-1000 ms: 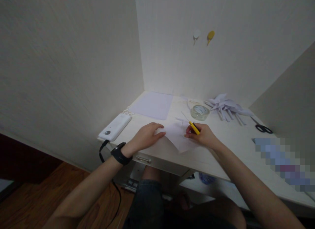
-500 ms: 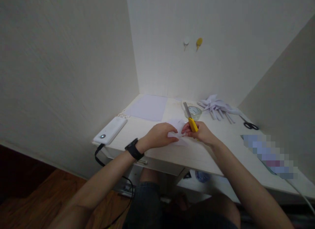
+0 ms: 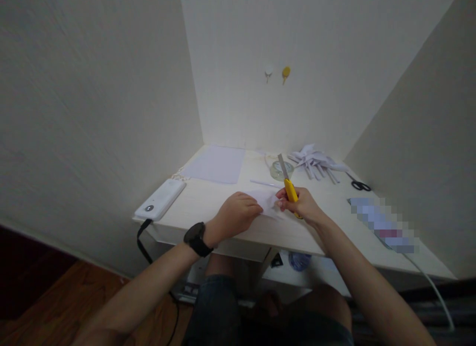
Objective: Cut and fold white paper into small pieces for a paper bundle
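Tabletop: pale wooden tabletop [image 3: 334, 222] set in a white-walled corner.
Sheet: flat lilac paper sheet [image 3: 215, 163] at 11 o'clock from the hands.
Left hand: left hand [image 3: 235, 214], fingers curled and pressing on the small white folded paper [image 3: 265, 198].
Right hand: right hand [image 3: 303, 206], fingers wrapped around the yellow-handled utility knife [image 3: 288, 185], blade pointing to 12 o'clock.
Paper: lies near the tabletop's front edge, between both hands.
Tape: clear tape roll [image 3: 279, 170] just beyond the blade.

Yellow handle and grey blade on the utility knife [image 3: 288, 185], centre frame. The folded paper [image 3: 266, 201] shows white. A black watch [image 3: 196, 239] sits lower left of centre; black scissors [image 3: 360, 186] lie at right. White power bank [image 3: 160, 205] at left, pale lilac sheet [image 3: 215, 163] behind it, whitish desk [image 3: 208, 202].
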`<state>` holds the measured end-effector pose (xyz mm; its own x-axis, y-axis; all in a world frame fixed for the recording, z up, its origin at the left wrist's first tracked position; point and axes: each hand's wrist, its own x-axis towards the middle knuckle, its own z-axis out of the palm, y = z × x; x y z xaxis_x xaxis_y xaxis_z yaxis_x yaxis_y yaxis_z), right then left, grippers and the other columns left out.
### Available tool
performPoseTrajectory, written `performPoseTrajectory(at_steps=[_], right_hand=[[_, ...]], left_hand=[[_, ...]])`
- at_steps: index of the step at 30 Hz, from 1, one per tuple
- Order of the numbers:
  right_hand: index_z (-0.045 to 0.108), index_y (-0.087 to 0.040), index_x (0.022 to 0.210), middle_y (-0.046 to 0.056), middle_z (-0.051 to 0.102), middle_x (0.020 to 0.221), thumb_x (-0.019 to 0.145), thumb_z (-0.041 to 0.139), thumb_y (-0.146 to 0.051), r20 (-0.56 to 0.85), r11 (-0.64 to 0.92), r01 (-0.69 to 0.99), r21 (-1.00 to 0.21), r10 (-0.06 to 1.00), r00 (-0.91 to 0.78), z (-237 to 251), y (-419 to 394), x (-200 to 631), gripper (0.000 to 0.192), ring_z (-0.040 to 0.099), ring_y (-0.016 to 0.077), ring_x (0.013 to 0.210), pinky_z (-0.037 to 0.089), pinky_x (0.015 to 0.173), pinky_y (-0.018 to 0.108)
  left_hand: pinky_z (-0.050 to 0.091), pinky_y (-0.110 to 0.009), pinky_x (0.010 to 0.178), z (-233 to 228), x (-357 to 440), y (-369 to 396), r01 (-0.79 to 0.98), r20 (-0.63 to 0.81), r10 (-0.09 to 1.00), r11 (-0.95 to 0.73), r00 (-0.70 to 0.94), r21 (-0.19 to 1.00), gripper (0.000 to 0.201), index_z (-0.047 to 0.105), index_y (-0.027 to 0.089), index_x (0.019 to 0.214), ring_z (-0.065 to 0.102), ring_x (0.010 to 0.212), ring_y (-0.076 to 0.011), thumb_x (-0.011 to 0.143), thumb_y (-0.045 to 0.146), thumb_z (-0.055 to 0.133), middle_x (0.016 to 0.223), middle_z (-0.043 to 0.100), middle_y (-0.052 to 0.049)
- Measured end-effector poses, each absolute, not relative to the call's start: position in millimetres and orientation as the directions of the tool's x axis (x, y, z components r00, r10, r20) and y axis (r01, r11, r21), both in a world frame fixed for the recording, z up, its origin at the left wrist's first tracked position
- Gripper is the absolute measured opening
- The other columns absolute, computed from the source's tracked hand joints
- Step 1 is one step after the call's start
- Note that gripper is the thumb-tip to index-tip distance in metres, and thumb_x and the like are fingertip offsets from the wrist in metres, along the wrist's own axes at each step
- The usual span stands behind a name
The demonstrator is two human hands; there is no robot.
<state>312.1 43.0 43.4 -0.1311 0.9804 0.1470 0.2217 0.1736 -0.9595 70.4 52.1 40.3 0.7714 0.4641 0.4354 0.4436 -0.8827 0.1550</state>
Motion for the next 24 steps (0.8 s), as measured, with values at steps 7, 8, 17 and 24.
performPoseTrajectory(at_steps=[7, 8, 17, 24], right_hand=[[0.066, -0.019, 0.076, 0.001, 0.066, 0.063, 0.069, 0.071, -0.034, 0.296, 0.316, 0.457, -0.832, 0.948, -0.116, 56.2, 19.7, 310.2, 0.018, 0.059, 0.0158, 0.055, 0.045, 0.054, 0.028], [0.067, -0.019, 0.077, 0.001, 0.066, 0.064, 0.071, 0.07, -0.034, 0.327, 0.342, 0.493, -0.8, 0.937, -0.119, 58.8, 16.1, 307.4, 0.016, 0.06, 0.0163, 0.056, 0.045, 0.055, 0.028], [0.068, -0.022, 0.085, 0.005, 0.072, 0.077, 0.081, 0.065, -0.031, 0.507, 0.461, 0.63, -0.625, 0.853, -0.122, 68.2, 2.9, 272.5, 0.01, 0.067, 0.0217, 0.069, 0.049, 0.063, 0.031], [0.068, -0.019, 0.084, 0.005, 0.069, 0.077, 0.067, 0.076, -0.044, 0.361, 0.341, 0.32, -0.884, 0.932, 0.005, 74.3, 7.4, 272.6, 0.03, 0.056, 0.0141, 0.05, 0.045, 0.044, 0.028]], left_hand=[[0.041, -0.051, 0.108, 39.5, 51.0, 58.1, 0.558, 0.497, 0.829, -0.546, 0.256, 0.625, 0.059, 0.045, 0.02, 0.14, 0.048, 0.132, -0.03, 0.083, 0.024, 0.062, 0.151, 0.043, -0.016], [0.044, -0.051, 0.105, 38.2, 51.1, 57.4, 0.467, 0.373, 0.913, -0.405, 0.165, 0.786, 0.064, 0.039, 0.018, 0.143, 0.052, 0.128, -0.0307, 0.084, 0.03, 0.063, 0.15, 0.042, -0.019], [0.054, -0.049, 0.091, 47.7, 70.5, 37.7, -0.254, -0.083, 0.827, 0.264, 0.557, 0.93, 0.074, 0.033, 0.026, 0.144, 0.063, 0.113, -0.0306, 0.088, 0.073, 0.042, 0.135, 0.055, -0.019], [0.054, -0.053, 0.089, 54.9, 64.2, 64.0, -0.254, 0.05, 0.825, 0.116, 0.563, 0.96, 0.1, 0.015, 0.05, 0.148, 0.065, 0.107, -0.0267, 0.07, 0.062, 0.076, 0.156, 0.026, -0.014]])
